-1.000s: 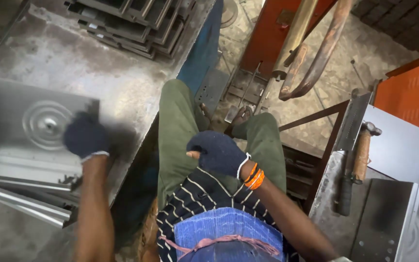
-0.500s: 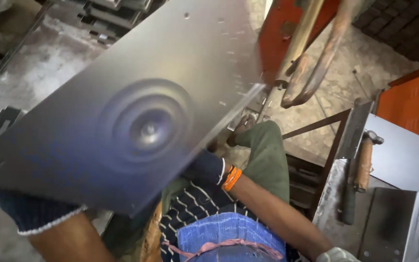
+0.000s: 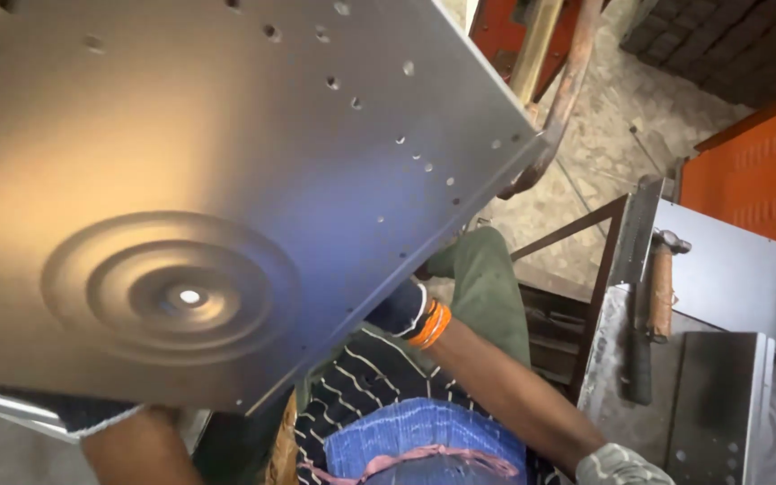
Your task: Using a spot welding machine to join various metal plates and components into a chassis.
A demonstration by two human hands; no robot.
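Workshop: gloved hands (image 3: pixel 401 310) gripping panel (image 3: pixel 226 198)

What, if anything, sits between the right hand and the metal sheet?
Nothing visible. The right hand, in a dark glove, meets the lower right edge of the metal sheet directly. The left hand is mostly hidden under the sheet's bottom edge, so its contact cannot be checked.

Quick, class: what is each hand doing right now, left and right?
Left hand: gloved, under the metal sheet, mostly hidden; grip cannot be told.
Right hand: gloved, at the sheet's lower edge; grip hidden.
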